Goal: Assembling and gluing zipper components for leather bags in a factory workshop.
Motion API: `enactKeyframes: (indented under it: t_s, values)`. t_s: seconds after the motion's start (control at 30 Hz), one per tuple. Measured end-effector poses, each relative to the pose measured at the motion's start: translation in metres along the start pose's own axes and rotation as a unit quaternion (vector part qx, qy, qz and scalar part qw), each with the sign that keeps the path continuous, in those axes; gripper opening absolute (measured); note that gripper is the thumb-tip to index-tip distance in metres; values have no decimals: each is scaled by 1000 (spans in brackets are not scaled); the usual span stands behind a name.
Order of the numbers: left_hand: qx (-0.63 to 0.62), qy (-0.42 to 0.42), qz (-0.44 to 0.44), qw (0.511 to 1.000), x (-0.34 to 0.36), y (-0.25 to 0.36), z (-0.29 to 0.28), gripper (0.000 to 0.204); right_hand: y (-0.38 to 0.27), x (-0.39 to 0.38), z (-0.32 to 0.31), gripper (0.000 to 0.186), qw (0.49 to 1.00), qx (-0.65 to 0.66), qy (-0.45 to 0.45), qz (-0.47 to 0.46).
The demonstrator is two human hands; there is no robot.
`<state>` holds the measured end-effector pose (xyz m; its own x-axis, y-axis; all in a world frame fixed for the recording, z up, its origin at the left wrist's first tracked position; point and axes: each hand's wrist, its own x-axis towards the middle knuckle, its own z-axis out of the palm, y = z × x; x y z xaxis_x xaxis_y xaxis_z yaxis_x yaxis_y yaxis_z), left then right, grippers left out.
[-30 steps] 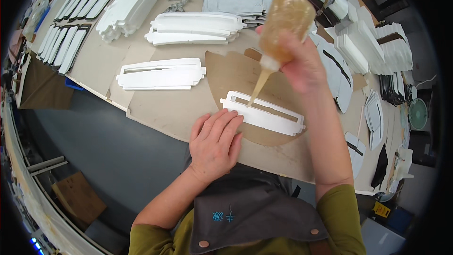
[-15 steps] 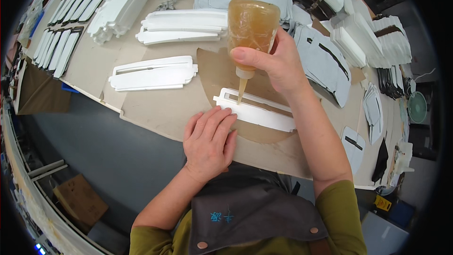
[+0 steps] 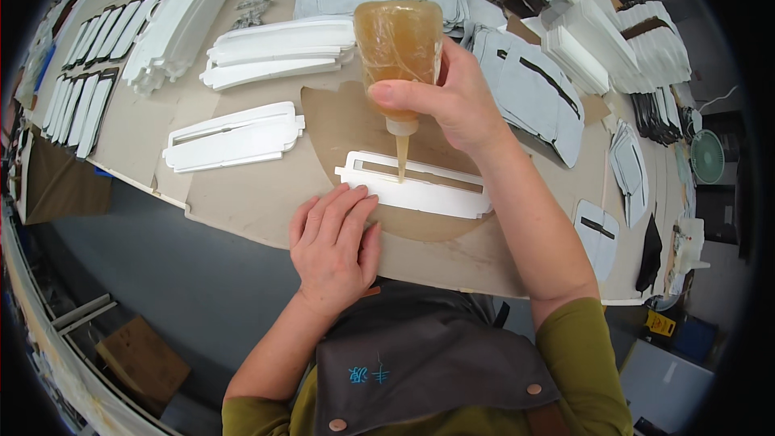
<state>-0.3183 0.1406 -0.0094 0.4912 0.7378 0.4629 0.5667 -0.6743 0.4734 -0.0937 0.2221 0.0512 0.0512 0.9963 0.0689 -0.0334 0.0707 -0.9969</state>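
My right hand (image 3: 456, 101) grips an upside-down squeeze bottle (image 3: 397, 44) of amber liquid that looks like glue. Its narrow nozzle points down, and the tip meets a white slotted panel (image 3: 436, 200) just below the slot, left of the panel's middle. With fingers stretched out, my left hand (image 3: 335, 238) lies at the panel's left end, fingertips resting on its lower edge. The panel lies on a brown stained patch (image 3: 331, 125) of the table. Part of the panel's right end is near my right forearm.
More white slotted panels (image 3: 234, 137) lie to the left. Behind them are stacked white strips (image 3: 278, 44) and a taller white stack (image 3: 182, 24). Grey fabric pieces with black zips (image 3: 529, 85) lie at the right. Black-edged white pieces (image 3: 81, 109) sit far left.
The nozzle tip has moved a little to the right along the panel. My left hand stays at the panel's left end. The whole view has shifted, so things appear farther left.
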Motion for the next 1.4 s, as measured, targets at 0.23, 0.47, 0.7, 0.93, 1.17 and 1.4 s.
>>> enactKeyframes:
  t_s: [0.23,0.47,0.7,0.93,1.17,1.4]
  values:
    - [17,-5,3,1000,0,-1,0,34,-6,-16,-26,55,999,-35,6,31]
    - [18,-11,6,1000,-1,2,1,34,-5,-31,-54,59,997,-71,9,41]
    - [42,-7,-1,999,1,4,3,34,-15,-49,-82,60,992,-114,5,56]
    - [51,0,-7,999,0,0,-2,35,-50,-60,-162,104,876,479,-62,-11]
    - [6,22,-10,1000,1,3,2,37,-56,-47,-98,68,933,323,38,-155]
    - [1,30,-20,999,-1,1,0,37,-17,-33,17,93,996,22,8,-82]
